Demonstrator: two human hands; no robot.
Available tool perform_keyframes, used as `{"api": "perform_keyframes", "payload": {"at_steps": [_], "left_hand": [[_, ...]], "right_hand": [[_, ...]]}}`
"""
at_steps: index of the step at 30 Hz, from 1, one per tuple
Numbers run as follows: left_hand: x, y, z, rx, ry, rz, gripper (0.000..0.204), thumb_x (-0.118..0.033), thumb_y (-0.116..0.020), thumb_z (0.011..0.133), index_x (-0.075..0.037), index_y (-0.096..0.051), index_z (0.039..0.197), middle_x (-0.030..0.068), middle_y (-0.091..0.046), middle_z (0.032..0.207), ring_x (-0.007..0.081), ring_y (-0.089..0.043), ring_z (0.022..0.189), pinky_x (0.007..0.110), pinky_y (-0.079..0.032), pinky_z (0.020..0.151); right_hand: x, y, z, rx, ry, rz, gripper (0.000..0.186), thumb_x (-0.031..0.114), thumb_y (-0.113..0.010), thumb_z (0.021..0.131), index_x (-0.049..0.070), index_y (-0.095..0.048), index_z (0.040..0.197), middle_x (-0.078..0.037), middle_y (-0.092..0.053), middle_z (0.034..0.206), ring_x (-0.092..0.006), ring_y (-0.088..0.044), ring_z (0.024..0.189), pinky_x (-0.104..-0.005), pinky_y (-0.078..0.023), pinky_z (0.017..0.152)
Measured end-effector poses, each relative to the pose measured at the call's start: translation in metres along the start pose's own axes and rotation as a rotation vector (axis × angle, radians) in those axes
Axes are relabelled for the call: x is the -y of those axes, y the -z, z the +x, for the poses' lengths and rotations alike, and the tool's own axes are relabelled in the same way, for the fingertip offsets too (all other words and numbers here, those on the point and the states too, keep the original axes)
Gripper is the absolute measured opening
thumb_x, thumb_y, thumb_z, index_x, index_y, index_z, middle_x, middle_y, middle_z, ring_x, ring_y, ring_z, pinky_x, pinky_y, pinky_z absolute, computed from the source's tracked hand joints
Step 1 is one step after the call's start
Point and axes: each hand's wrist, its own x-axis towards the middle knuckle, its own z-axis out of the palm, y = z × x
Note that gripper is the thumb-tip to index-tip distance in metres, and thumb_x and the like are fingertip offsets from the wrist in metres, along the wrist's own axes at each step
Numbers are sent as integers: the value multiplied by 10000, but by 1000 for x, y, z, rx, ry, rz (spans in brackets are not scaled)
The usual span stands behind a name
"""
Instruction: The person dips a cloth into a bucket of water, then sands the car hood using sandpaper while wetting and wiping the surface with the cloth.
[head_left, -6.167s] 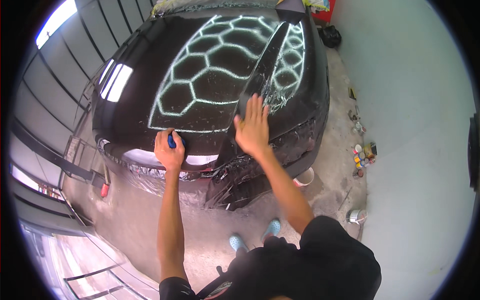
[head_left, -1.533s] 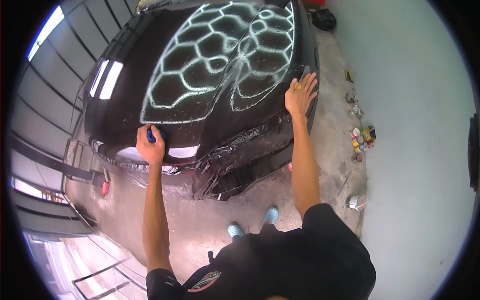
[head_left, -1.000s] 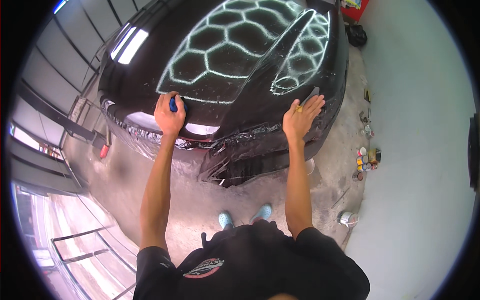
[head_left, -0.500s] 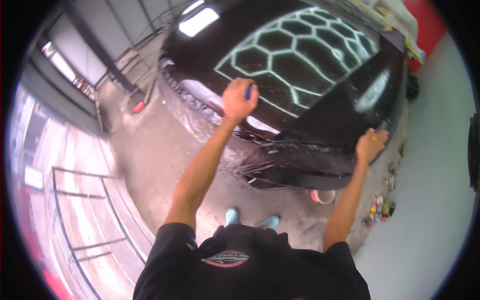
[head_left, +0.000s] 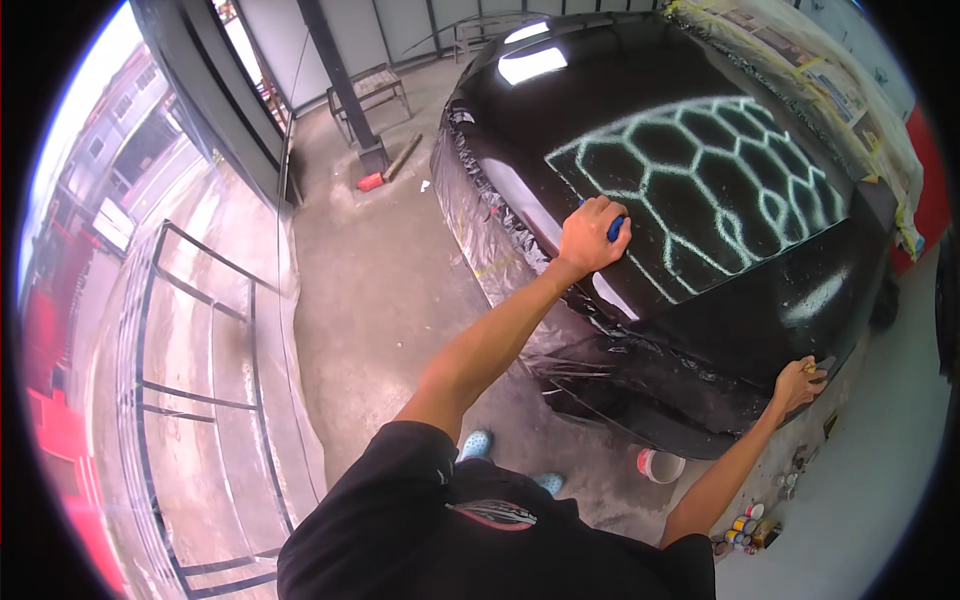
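Observation:
In front of me is a black car hood, on which pale hexagon outlines form a honeycomb pattern. My left hand is closed around a small blue object, at the pattern's left edge near the hood's side. Most of that object is hidden by the fingers, so its kind does not show. My right hand, with a yellowish ring or band on a finger, is at the hood's near right edge. Its fingers are bent, and something grey shows beside the fingertips; I cannot make out what it is.
Clear plastic sheeting covers the car's left side; masking paper and film cover the far right. A white bucket and several small cans stand on the floor. A red-headed tool lies beside a dark post.
The view has shifted, so the car and both hands appear lower and farther right. My left hand has moved slightly nearer along the pattern's edge. My right hand stays at the hood's edge.

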Motion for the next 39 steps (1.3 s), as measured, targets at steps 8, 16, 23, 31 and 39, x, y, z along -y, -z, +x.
{"api": "perform_keyframes", "payload": {"at_steps": [8, 16, 23, 31, 39], "left_hand": [[-1, 3, 0, 9, 13, 3, 81, -158, -696, 853, -98, -663, 897, 98, -621, 837, 320, -651, 811, 435, -542, 721], [1, 1, 1, 18, 13, 22, 96, -155, -704, 847, -89, -662, 904, 104, -625, 845, 328, -652, 821, 438, -541, 740], [-6, -1, 1, 25, 21, 1, 85, -146, -702, 847, -85, -667, 895, 104, -632, 843, 331, -652, 810, 444, -539, 740], [1, 1, 1, -7, -10, 18, 71, -132, -692, 851, -77, -676, 894, 107, -643, 849, 330, -656, 811, 439, -539, 735], [-2, -1, 1, 11, -7, 36, 61, -122, -686, 860, -76, -678, 899, 111, -646, 841, 333, -658, 792, 438, -539, 726]], "right_hand": [[-10, -30, -44, -154, 165, 6, 865, 607, -198, 1075, -86, -189, 1594, -283, -178, 1677, -452, -179, 1557, -566, -208, 1248], [1, -43, -85, -230, 116, 78, 866, 613, -205, 1077, -94, -225, 1576, -293, -209, 1659, -449, -203, 1550, -567, -210, 1250], [-42, -12, 24, 138, -6, 100, 870, 615, -204, 1075, -88, -200, 1587, -290, -172, 1673, -429, -179, 1563, -571, -191, 1247], [-24, -18, -4, 1, 26, -84, 866, 616, -219, 1072, -67, -172, 1602, -271, -190, 1673, -448, -138, 1567, -590, -182, 1246], [-23, -31, -62, -182, 71, 148, 867, 623, -192, 1073, -61, -181, 1604, -263, -177, 1680, -477, -140, 1557, -605, -169, 1246]]}}
